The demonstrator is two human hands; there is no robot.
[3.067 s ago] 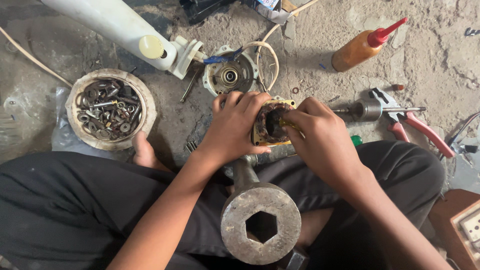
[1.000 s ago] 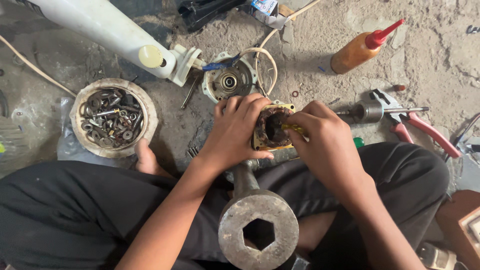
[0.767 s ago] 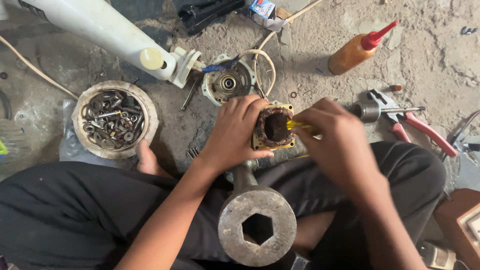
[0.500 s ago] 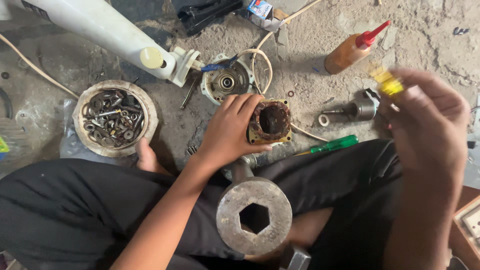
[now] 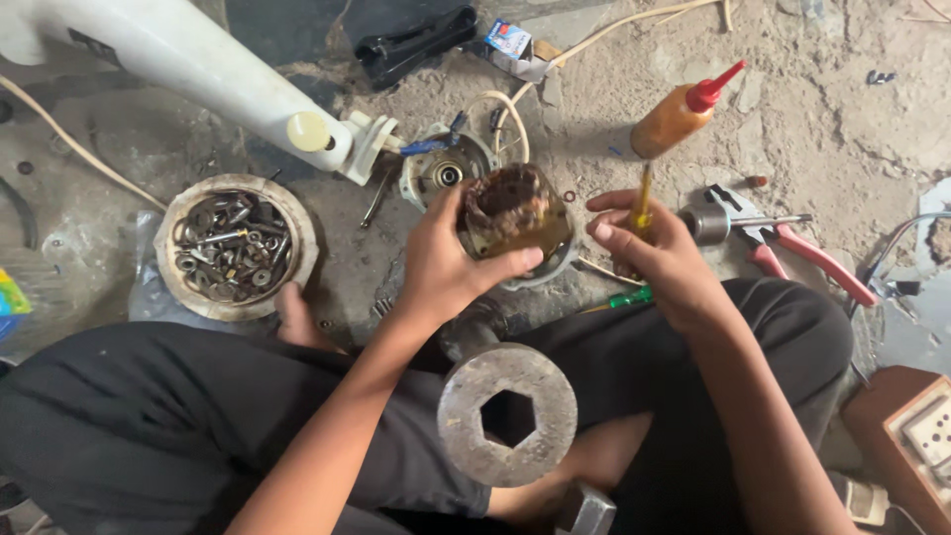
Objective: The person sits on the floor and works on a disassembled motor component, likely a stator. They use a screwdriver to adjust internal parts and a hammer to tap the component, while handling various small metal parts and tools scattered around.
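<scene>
From the head camera we see our left hand (image 5: 446, 263) wrapped around a round motor core (image 5: 513, 210) with copper-brown windings, fingers clenched on its near rim, holding it just above the dusty floor (image 5: 842, 119) in front of our crossed legs. Our right hand (image 5: 659, 253) sits just beside it, fingers grasping a yellow-handled screwdriver (image 5: 642, 198) that stands nearly upright.

Around the work lie an amber oil bottle (image 5: 684, 114) with a red nozzle, red-handled pliers (image 5: 792, 248) and a small hammer (image 5: 718, 223) to the right, and a green-handled screwdriver (image 5: 629, 297) against our right leg. A grey motor cover (image 5: 441, 168) with cream wires lies just beyond the core, and a white fan stem (image 5: 198, 69) runs off to the upper left. A round dish (image 5: 236, 248) of bolts and washers sits left of our knee. A heavy steel block (image 5: 507, 414) with a hexagonal hole stands between our legs, hiding what lies under the core.

Half a second ago our right hand was raised high and off to the right with the tool; now it is down beside the core again, and the core has tilted towards us.
</scene>
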